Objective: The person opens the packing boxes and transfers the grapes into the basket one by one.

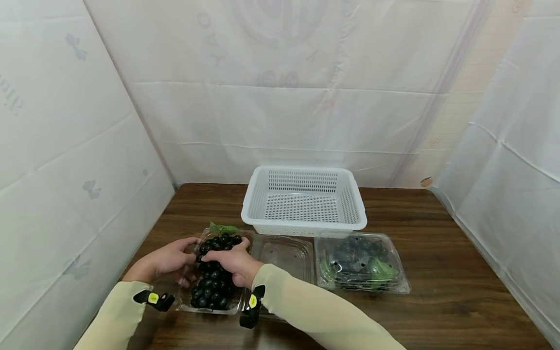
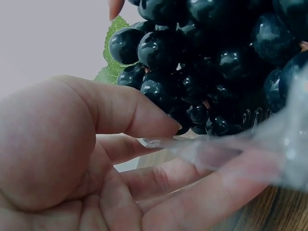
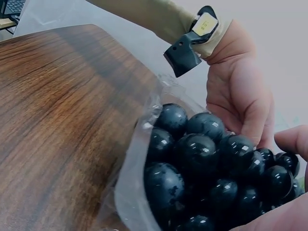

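Note:
A bunch of black grapes (image 1: 212, 289) with a green leaf (image 1: 224, 228) lies in an open clear plastic container (image 1: 210, 310) at the table's left. My right hand (image 1: 236, 262) reaches over the bunch from the right and grips it, thumb and fingers spread to either side. At the container's left side, my left hand (image 1: 171, 258) pinches the thin plastic rim between thumb and fingers. The left wrist view shows this pinch close under the grapes. The container's clear lid half (image 1: 288, 255) lies flat to the right, partly behind my right forearm.
A white perforated basket (image 1: 304, 227) stands at the back middle, nothing inside it. To the right sits a closed clear container (image 1: 360, 262) of dark grapes with green leaves. White sheeting (image 1: 280, 126) hangs behind and beside the wooden table (image 1: 455, 291).

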{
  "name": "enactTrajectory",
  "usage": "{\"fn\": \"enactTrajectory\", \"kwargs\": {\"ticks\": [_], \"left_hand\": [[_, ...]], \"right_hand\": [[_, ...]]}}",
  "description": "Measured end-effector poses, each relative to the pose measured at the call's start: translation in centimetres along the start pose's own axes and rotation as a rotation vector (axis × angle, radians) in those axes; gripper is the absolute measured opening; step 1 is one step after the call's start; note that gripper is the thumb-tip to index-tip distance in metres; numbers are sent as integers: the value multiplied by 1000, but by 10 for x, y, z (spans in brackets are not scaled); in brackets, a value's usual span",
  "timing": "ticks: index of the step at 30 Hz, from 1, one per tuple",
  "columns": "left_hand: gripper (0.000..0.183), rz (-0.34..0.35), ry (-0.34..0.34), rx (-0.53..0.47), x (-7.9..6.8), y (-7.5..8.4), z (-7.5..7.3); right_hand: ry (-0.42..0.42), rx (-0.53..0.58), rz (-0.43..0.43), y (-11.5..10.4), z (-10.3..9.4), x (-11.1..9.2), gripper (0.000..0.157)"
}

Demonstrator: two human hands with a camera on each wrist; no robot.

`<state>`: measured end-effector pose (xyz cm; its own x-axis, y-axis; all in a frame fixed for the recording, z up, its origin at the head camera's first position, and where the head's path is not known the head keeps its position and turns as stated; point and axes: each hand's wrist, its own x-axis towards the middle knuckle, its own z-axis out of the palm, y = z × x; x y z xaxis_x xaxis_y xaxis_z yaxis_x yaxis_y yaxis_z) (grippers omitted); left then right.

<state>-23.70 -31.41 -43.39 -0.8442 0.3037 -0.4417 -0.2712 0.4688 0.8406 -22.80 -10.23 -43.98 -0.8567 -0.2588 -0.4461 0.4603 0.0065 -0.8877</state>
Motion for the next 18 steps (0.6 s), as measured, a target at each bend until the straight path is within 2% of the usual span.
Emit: {"fn": "enactTrajectory", "kwargs": {"ticks": [7, 18], "left_hand": [[54, 18, -4, 23, 0, -1, -1], [54, 8, -1, 0, -1, -1, 0]], "right_hand": [[13, -31, -16, 5, 3, 2, 134], [45, -10, -30, 8, 6, 1, 127]]}}
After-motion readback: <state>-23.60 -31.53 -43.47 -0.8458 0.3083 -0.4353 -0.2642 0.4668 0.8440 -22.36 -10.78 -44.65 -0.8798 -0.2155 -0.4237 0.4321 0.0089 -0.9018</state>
